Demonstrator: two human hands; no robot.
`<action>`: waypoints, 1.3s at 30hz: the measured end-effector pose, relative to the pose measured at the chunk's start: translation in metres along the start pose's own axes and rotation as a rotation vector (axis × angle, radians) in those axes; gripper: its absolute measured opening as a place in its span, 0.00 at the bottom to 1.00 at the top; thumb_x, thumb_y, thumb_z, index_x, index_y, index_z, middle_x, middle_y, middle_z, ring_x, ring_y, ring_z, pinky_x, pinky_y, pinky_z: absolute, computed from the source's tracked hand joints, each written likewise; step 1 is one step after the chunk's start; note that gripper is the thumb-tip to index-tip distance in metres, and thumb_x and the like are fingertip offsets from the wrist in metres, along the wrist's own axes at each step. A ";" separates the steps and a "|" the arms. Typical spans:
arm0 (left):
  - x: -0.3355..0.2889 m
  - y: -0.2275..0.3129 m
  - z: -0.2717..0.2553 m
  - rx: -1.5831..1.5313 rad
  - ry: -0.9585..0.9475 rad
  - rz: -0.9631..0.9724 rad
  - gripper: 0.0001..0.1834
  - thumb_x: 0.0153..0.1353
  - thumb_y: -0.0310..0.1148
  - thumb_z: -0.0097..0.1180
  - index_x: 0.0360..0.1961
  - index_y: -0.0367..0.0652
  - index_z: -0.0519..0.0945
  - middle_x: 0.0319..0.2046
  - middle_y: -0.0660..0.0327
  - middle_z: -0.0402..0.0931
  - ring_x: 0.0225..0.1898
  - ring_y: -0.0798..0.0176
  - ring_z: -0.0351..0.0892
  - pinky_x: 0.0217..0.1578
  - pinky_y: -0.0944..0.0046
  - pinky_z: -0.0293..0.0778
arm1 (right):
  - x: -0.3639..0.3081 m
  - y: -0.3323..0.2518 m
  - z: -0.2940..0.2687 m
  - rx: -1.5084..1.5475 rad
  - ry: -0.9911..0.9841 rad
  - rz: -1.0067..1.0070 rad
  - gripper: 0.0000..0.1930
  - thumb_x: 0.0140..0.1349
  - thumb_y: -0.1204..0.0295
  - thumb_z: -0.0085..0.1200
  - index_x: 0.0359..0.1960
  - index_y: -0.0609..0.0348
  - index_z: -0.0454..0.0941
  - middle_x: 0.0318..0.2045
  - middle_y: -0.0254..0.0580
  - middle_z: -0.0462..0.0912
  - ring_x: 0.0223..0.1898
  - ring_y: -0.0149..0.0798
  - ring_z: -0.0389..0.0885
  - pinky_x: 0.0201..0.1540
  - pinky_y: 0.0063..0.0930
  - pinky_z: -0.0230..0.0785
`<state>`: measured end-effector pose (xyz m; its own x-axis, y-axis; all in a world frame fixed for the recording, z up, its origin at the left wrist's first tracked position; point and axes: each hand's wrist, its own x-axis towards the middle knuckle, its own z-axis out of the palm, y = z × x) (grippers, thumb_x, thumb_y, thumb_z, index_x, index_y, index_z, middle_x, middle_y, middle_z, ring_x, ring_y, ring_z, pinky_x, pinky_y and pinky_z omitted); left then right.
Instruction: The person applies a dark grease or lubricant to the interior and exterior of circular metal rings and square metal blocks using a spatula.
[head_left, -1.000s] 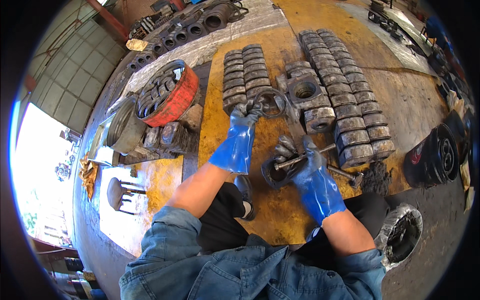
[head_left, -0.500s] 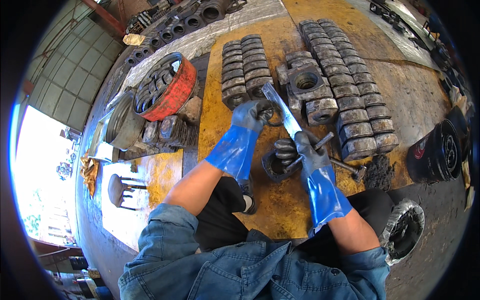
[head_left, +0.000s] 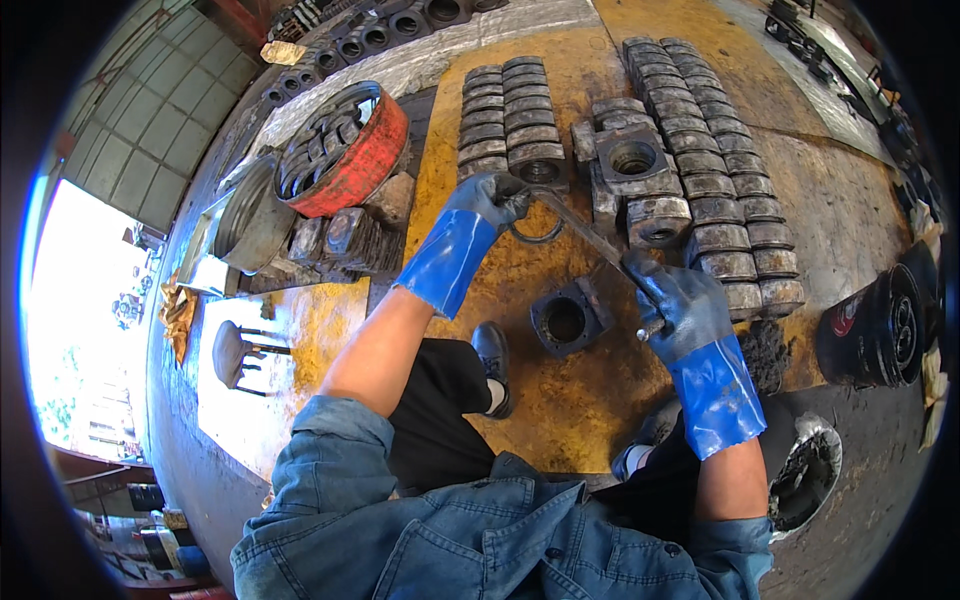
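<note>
My left hand (head_left: pixel 497 200), in a blue and dark grey rubber glove, pinches a thin dark metal ring (head_left: pixel 540 238) that hangs below its fingers. My right hand (head_left: pixel 680 305), gloved alike, is closed on a long flat metal bar (head_left: pixel 585 228). The bar's far end reaches the left fingers and crosses the ring's upper part; whether it touches the ring I cannot tell. A short rod end (head_left: pixel 650 329) pokes out beneath the right hand; its other part is hidden. On the floor below both hands lies a dark square block (head_left: pixel 566 318) with a round bore.
Rows of blackened blocks (head_left: pixel 690 180) stand beyond my hands, with a shorter double row (head_left: pixel 503 115) to their left. A red drum ring (head_left: pixel 345 175) full of curved parts is at left, a small stool (head_left: pixel 235 352) nearer. At right stands a black bucket (head_left: pixel 870 325).
My right hand has moved right and slightly down, drawing the bar with it and uncovering the block on the floor. My left hand has turned, and the ring now hangs lower. The view has shifted slightly.
</note>
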<state>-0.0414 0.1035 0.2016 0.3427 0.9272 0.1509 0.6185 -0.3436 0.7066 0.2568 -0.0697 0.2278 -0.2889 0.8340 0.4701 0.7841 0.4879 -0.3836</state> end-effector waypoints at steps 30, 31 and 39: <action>-0.003 0.017 0.011 -0.179 0.385 0.001 0.13 0.55 0.24 0.62 0.43 0.34 0.80 0.34 0.58 0.83 0.34 0.68 0.79 0.37 0.67 0.75 | -0.009 0.010 0.059 1.058 0.148 0.682 0.12 0.62 0.82 0.51 0.47 0.68 0.77 0.34 0.36 0.80 0.34 0.31 0.77 0.35 0.23 0.72; -0.001 0.014 0.012 -0.140 0.410 0.009 0.13 0.55 0.24 0.61 0.43 0.34 0.79 0.33 0.59 0.83 0.34 0.68 0.79 0.36 0.67 0.76 | -0.011 0.014 0.069 1.191 0.180 0.750 0.11 0.62 0.83 0.51 0.47 0.68 0.77 0.32 0.35 0.80 0.33 0.30 0.77 0.35 0.23 0.71; 0.015 -0.093 0.034 0.045 0.702 0.046 0.17 0.53 0.23 0.63 0.45 0.34 0.76 0.39 0.56 0.81 0.37 0.64 0.82 0.38 0.64 0.78 | 0.008 -0.014 0.051 1.152 -0.025 0.801 0.08 0.64 0.80 0.47 0.42 0.65 0.77 0.27 0.34 0.74 0.28 0.31 0.73 0.33 0.24 0.71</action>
<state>-0.0695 0.1439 0.1143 -0.1587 0.7829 0.6015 0.6483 -0.3769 0.6616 0.2153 -0.0571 0.1964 -0.0029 0.9812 -0.1932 -0.1432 -0.1916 -0.9710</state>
